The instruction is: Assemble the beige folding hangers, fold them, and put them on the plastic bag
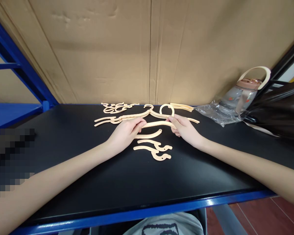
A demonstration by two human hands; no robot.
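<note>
My left hand and my right hand are both closed on a curved beige hanger arm, one at each end. Its ends are hidden by my fingers. Beside my right hand's fingertips a beige ring-shaped hook curves up; I cannot tell what it joins. Just behind lies a hanger with its small hook pointing to the back. Nearer to me, a loose hanger arm lies partly under my left hand. Two wavy pieces with notched ends rest in front of it.
Several loose curved pieces lie at the back left, and a few slim strips at the back right. A clear plastic bag and a transparent bottle with a handle stand right. Cardboard walls the back; a blue frame edges the black table.
</note>
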